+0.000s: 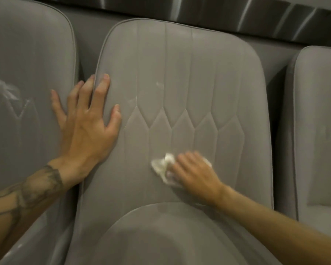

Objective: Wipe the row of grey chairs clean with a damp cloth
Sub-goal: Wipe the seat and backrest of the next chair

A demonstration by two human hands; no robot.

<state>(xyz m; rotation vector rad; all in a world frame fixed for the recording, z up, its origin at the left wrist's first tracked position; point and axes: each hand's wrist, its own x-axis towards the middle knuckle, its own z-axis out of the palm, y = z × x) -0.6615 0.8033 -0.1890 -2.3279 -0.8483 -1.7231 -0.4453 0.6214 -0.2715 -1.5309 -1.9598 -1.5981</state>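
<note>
A grey padded chair (189, 73) with stitched seams fills the middle of the view, its backrest facing me and its seat (161, 236) below. My right hand (193, 169) presses a crumpled white cloth (163, 167) against the lower backrest, fingers curled over the cloth. My left hand (86, 121) lies flat with fingers spread across the chair's left edge, spanning the gap to the neighbouring chair. A small pale smear (158, 84) shows on the backrest above the stitched diamond pattern.
Another grey chair (27, 73) stands to the left and a third (317, 121) to the right, close together. Behind the chairs runs a grey wall (88, 22) with a dark shiny band (237, 14) along the top.
</note>
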